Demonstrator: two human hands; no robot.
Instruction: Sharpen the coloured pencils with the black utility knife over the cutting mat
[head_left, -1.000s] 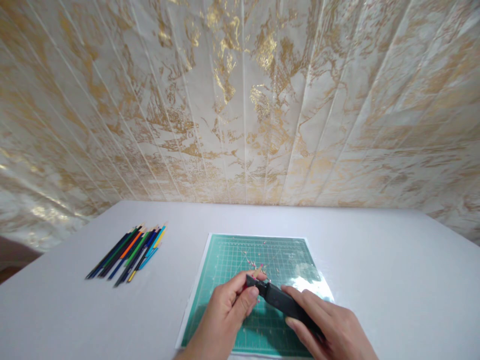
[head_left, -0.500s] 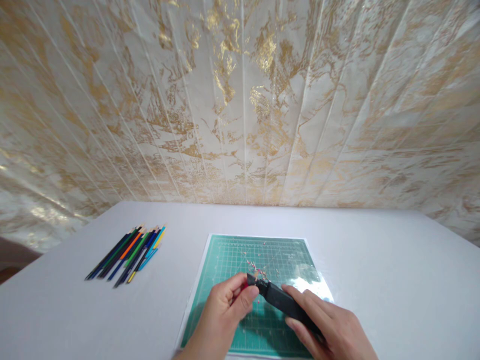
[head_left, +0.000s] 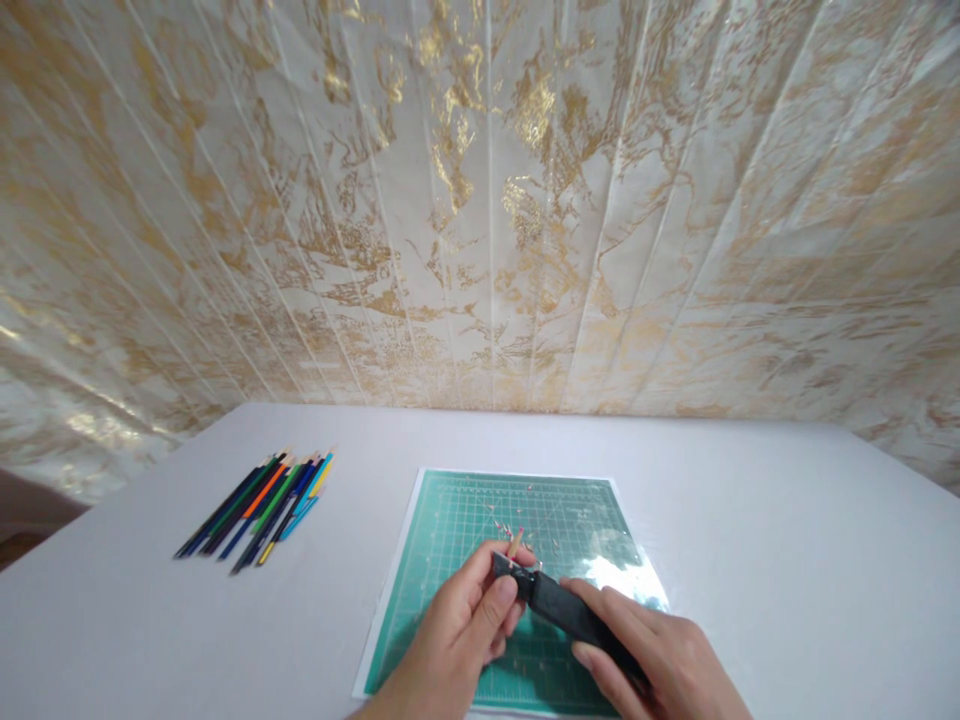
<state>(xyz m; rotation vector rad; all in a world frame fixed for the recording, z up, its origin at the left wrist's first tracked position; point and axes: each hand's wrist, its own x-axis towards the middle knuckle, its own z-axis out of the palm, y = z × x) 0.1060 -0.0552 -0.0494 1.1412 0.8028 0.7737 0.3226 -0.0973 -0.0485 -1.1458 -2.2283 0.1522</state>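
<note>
My left hand (head_left: pixel 469 620) is closed around a coloured pencil (head_left: pixel 514 545). Bare wood and a pinkish-red tip stick up past my fingers; its barrel is hidden in my grip. In my right hand (head_left: pixel 656 640) is a knife with a thick black handle (head_left: pixel 574 612). Its short dark blade end lies across the pencil, and my left thumb presses against that end. Beneath both hands is a green cutting mat (head_left: pixel 442 510) with a printed grid. Small pinkish and wood-coloured shavings (head_left: pixel 501 527) are scattered on the mat just beyond the pencil tip.
A bundle of several coloured pencils (head_left: pixel 262 508), blue, green, orange, black and yellow, lies to the left on the white table (head_left: pixel 150 630). Behind the table hangs a white and gold patterned sheet (head_left: pixel 480 250). Light glares off the mat's right side.
The pencil's wooden tip now shows above the blade, where it was mostly hidden before. My left hand has shifted slightly right and its fingers have curled further under the pencil.
</note>
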